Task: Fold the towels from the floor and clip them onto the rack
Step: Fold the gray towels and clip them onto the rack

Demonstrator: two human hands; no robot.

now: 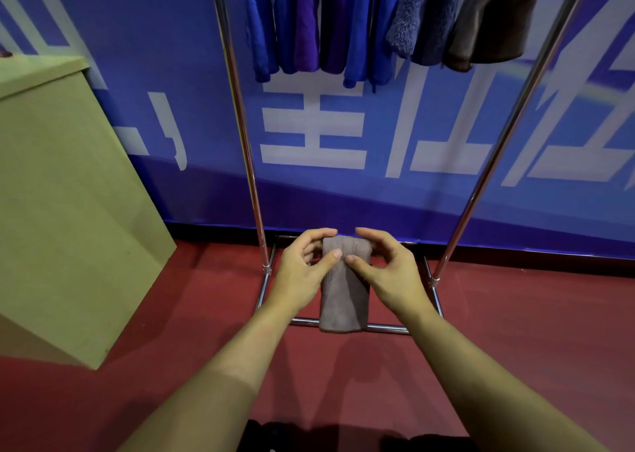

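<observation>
Thumbs and fingers of the left hand and right hand pinch the top of the folded towel, which hangs in front of the rack. Keep its edges lined up and the pinch firm while raising it, so a clip catches every layer.

Looks like a staged indoor demo or exhibition space, not a home: a big blue printed banner with large white characters is covering the whole wall behind a chrome garment rack. Red carpet-like flooring is running under the rack, towels are hanging along its top, and a plain beige cabinet is standing left of the rack.
</observation>
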